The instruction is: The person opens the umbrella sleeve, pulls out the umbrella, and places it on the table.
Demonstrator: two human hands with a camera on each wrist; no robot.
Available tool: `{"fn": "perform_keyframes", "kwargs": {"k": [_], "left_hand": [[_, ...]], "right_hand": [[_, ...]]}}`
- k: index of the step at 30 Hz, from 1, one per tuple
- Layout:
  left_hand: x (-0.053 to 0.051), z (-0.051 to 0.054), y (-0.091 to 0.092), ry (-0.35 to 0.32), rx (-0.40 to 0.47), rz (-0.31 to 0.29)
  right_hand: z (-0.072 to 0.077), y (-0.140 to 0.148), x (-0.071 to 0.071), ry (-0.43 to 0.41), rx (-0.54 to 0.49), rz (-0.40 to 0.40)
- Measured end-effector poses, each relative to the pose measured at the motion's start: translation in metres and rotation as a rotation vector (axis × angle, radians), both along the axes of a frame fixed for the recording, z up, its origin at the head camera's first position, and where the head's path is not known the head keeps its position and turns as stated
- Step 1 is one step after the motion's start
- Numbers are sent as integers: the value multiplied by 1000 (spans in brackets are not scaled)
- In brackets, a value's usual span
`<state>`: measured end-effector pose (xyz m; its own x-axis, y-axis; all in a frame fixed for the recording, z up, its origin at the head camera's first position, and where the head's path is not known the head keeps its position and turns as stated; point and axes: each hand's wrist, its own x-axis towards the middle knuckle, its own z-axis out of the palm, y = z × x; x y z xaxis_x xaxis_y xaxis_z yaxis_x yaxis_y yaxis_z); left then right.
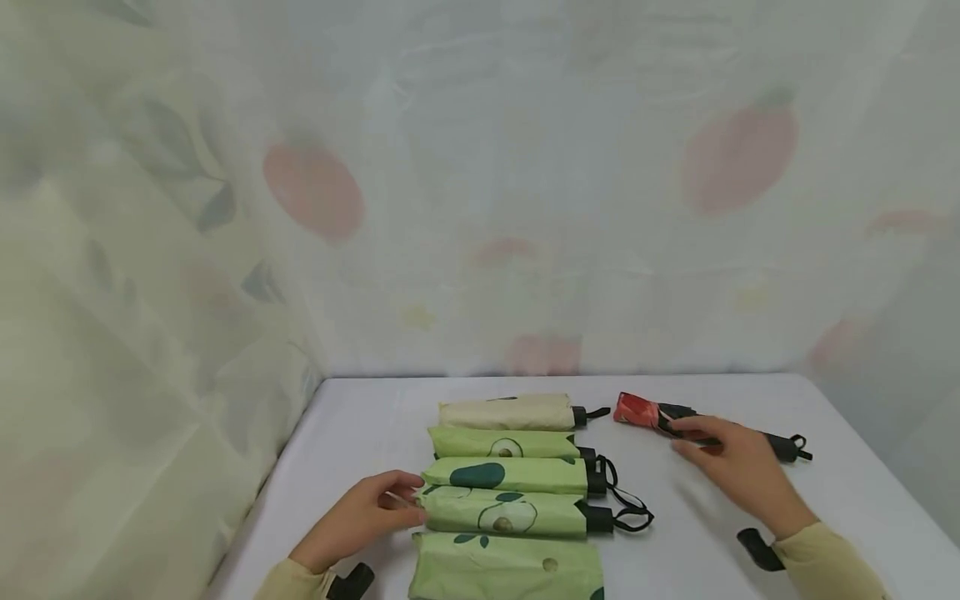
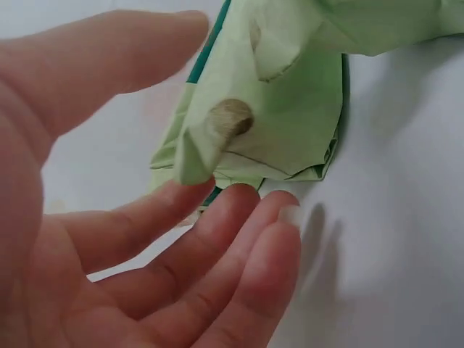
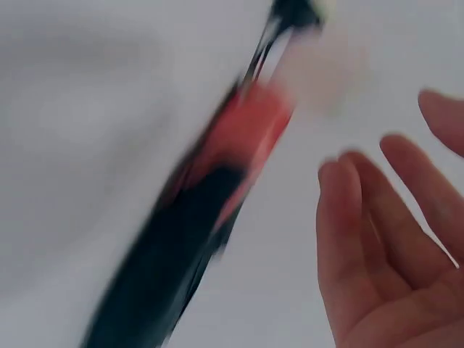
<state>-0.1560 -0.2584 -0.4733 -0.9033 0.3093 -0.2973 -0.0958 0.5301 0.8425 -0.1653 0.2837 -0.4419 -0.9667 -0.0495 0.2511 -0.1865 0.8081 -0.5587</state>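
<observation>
Folded umbrellas lie in a row across the middle of the table in the head view. A beige umbrella (image 1: 506, 413) is at the back, and several green ones with avocado prints lie before it. My left hand (image 1: 367, 512) is at the left end of a green umbrella (image 1: 551, 510), thumb and fingers spread. In the left wrist view its fingertips are by the corner of the green cloth (image 2: 283, 130); whether they touch cannot be told. My right hand (image 1: 742, 467) hovers over a red and black umbrella (image 1: 636, 410). The right wrist view shows loose fingers apart from that blurred umbrella.
The white table (image 1: 375, 417) carries the umbrellas. A patterned curtain (image 1: 480, 208) hangs behind it, with another cloth (image 1: 112, 333) on the left. The front green umbrella (image 1: 510, 571) is cut off by the frame's lower edge. A wrist strap (image 1: 759, 550) shows by the right sleeve.
</observation>
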Motion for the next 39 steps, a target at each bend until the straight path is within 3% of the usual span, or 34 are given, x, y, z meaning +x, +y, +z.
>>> {"fn": "perform_keyframes", "kwargs": {"k": [5,10,14,19,23,27,31,35,39], "left_hand": [[-4,-4,7,2,-6,-28],[-8,-6,12,24,-44,-68],[-10,-10,15,52,-80,-86],[-11,-16,20,98,-90,-92],[-10,-16,22,69,-56,-103],[-9,-6,21,37,-35,-118],[-10,17,18,40,-2,-109],[-17,39,17,33,134,-98],[-24,52,21,43,288,-72]], "right_hand": [[-8,-56,17,-59,-43,188],[-21,-84,24,-193,14,276],[-30,-91,26,-285,64,291],[-40,-95,25,-318,90,295],[-40,-93,26,-331,72,281],[-28,-85,25,-311,23,296],[-8,-75,20,-232,-84,331],[12,-70,14,-205,-247,324],[24,-68,9,-191,-337,308]]}}
